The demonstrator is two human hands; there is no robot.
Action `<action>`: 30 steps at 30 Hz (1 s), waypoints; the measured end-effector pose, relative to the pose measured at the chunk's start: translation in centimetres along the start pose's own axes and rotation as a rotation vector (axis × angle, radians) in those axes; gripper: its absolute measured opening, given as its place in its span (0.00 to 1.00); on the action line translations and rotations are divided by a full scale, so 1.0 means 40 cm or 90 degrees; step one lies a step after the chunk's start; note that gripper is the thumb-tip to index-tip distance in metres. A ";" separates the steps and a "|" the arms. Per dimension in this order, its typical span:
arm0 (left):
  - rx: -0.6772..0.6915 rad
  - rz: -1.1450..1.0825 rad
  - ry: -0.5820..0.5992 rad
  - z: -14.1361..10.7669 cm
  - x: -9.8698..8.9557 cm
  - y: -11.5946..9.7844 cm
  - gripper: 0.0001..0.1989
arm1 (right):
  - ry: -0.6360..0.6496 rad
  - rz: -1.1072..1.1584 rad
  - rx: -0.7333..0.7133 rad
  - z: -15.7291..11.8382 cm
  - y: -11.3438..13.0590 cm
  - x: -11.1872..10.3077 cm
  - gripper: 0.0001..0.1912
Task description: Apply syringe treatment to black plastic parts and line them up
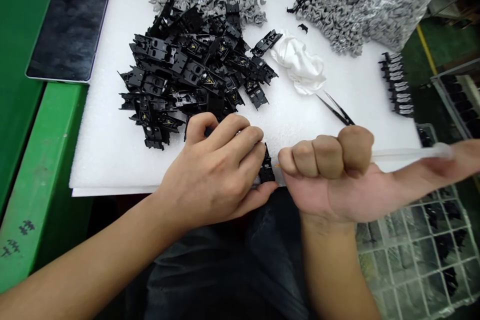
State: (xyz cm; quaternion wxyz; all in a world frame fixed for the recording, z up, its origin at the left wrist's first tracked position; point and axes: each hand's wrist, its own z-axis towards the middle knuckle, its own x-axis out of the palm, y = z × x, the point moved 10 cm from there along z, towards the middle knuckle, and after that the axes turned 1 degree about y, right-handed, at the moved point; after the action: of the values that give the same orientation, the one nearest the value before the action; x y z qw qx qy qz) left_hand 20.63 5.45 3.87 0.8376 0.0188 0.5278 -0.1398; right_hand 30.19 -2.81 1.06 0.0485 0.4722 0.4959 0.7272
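The left hand [213, 170] is curled closed around a black moulded plastic part [267, 167] at the front edge of a white foam sheet [112, 160]. The right hand [333, 175] sits just beside it, its fingers folded into a fist, gripping a thin translucent strip [412, 154]. A heap of black parts [180, 75] lies toward the sheet's far side, with black tweezers [335, 110] to its right.
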 end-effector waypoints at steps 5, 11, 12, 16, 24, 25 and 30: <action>0.002 -0.008 -0.004 -0.001 0.001 0.000 0.19 | 0.023 -0.012 0.086 -0.004 -0.026 0.006 0.40; 0.000 -0.017 -0.004 -0.004 0.001 0.002 0.18 | 0.016 -0.039 0.092 0.000 -0.024 0.006 0.37; 0.000 -0.017 -0.004 -0.004 0.001 0.001 0.18 | 0.018 -0.040 0.091 -0.001 -0.023 0.006 0.37; 0.002 -0.007 -0.007 -0.004 0.001 0.000 0.19 | 0.028 -0.037 0.086 -0.005 -0.024 0.005 0.37; 0.007 -0.003 -0.008 -0.003 0.000 -0.002 0.20 | 0.026 -0.029 0.081 -0.002 -0.026 -0.001 0.40; 0.006 -0.003 -0.007 -0.003 0.000 -0.002 0.20 | 0.027 -0.027 0.081 -0.001 -0.026 -0.001 0.40; 0.007 0.000 -0.011 -0.002 0.000 -0.002 0.20 | 0.047 -0.033 0.080 -0.003 -0.024 0.004 0.38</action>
State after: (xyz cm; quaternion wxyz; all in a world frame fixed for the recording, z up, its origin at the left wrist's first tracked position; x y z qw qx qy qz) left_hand 20.55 5.39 3.85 0.8419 0.0221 0.5199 -0.1428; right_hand 29.64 -2.31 0.43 0.0194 0.4344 0.5539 0.7100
